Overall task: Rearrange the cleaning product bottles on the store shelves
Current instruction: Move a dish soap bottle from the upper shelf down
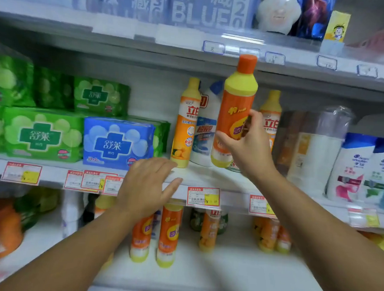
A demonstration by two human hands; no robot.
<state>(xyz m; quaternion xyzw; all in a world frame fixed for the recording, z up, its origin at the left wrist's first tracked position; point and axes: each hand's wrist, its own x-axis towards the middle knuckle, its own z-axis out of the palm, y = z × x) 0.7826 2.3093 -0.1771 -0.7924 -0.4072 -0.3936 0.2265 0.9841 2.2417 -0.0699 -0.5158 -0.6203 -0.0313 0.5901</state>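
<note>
My right hand (247,144) grips an orange bottle with a yellow shoulder and orange cap (233,107), held upright just above the middle shelf (207,175). Behind it on that shelf stand a yellow-capped orange detergent bottle (185,124), a white bottle with a blue cap (206,128) and another yellow-capped bottle (270,114), partly hidden by my hand. My left hand (148,185) hovers with relaxed fingers at the shelf's front edge, holding nothing. On the lower shelf stand two orange bottles (166,233) and several more to the right (268,235).
Green packs (43,134) and a blue pack (117,140) fill the left of the middle shelf. White shampoo bottles (353,168) and a clear wrapped roll (316,148) stand to the right. Price tags (203,196) line the shelf edge. An upper shelf (125,35) hangs overhead.
</note>
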